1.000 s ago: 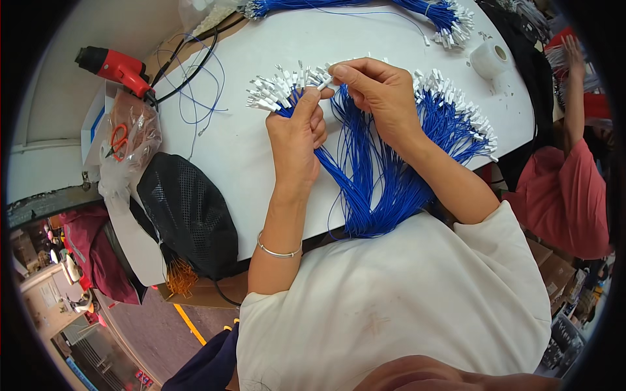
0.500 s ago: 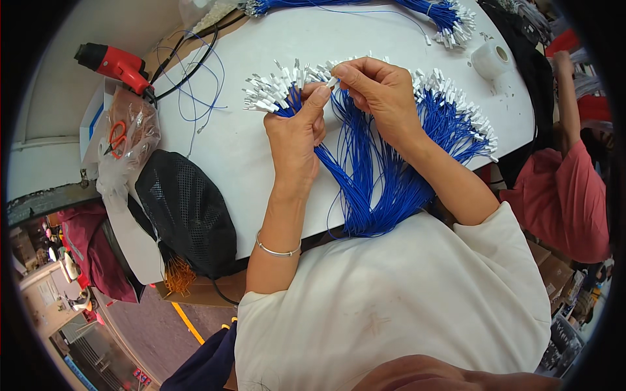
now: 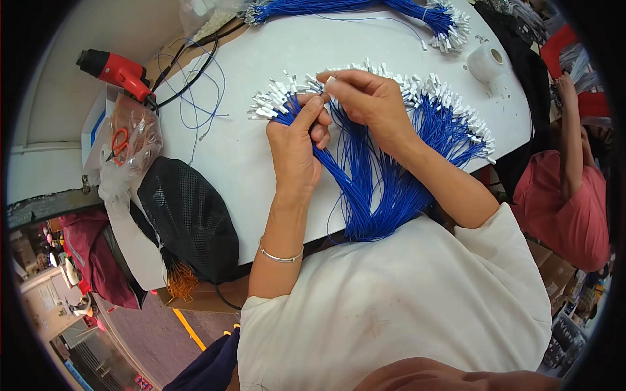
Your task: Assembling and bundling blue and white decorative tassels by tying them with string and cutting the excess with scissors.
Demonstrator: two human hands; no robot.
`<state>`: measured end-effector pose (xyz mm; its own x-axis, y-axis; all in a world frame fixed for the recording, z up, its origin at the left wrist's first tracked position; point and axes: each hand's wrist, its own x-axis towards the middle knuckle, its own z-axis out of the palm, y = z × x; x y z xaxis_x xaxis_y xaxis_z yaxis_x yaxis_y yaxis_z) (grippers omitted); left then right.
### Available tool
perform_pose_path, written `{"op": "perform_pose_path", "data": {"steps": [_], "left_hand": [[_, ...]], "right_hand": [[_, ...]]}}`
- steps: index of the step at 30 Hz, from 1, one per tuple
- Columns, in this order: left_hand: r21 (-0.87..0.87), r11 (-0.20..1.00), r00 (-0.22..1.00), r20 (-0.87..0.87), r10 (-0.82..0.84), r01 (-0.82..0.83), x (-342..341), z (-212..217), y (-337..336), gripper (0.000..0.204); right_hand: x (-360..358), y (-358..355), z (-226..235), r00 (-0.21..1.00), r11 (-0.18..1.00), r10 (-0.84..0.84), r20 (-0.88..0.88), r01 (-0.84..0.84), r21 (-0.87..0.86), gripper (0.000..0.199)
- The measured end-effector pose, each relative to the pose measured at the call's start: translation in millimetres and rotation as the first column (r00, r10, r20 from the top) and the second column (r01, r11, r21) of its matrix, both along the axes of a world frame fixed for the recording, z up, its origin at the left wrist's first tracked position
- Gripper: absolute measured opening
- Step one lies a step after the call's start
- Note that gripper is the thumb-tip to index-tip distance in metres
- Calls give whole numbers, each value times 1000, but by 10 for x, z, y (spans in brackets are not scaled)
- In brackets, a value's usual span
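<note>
My left hand (image 3: 293,150) is closed around a bunch of thin blue wires (image 3: 336,171), whose white connector ends (image 3: 270,103) fan out beyond the fingers. Close beside it, my right hand (image 3: 375,107) pinches a small white connector (image 3: 331,81) between thumb and forefinger, just above my left thumb. The fingers cover most of that connector. Many more blue wires (image 3: 391,202) spread under and beyond my right forearm, their white-tipped ends (image 3: 450,111) lying in an arc on the white table (image 3: 244,150).
Left on the table are a red heat gun (image 3: 124,75), orange-handled scissors (image 3: 118,144) by a plastic bag, and a black mesh bag (image 3: 189,218). Another tied blue wire bundle (image 3: 339,8) lies at the far edge. A clear film roll (image 3: 488,63) stands right, near a co-worker's red sleeve (image 3: 561,202).
My right hand has shifted slightly left and its fingers now cover more of the white connector. My left hand keeps its hold on the bunch. The co-worker has moved a little.
</note>
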<state>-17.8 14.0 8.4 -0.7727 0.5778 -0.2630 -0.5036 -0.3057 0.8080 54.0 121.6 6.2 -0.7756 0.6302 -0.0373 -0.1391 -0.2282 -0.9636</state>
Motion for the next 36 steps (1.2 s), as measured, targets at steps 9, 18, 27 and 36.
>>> {"op": "perform_pose_path", "data": {"steps": [9, 18, 27, 36], "left_hand": [[-63, 998, 995, -98, -30, 24, 41, 15, -6, 5], [-93, 992, 992, -83, -91, 83, -10, -62, -37, 5], [-142, 985, 989, -91, -112, 99, 32, -15, 4, 3], [-106, 994, 993, -120, 16, -29, 79, -14, 13, 5]], "right_hand": [[1, 20, -150, 994, 998, -28, -106, 34, 60, 7], [4, 51, -5, 1000, 991, 28, 0, -28, -134, 7], [-5, 29, -47, 999, 1000, 9, 33, -8, -28, 8], [18, 30, -79, 999, 997, 24, 30, -26, 70, 6]]}}
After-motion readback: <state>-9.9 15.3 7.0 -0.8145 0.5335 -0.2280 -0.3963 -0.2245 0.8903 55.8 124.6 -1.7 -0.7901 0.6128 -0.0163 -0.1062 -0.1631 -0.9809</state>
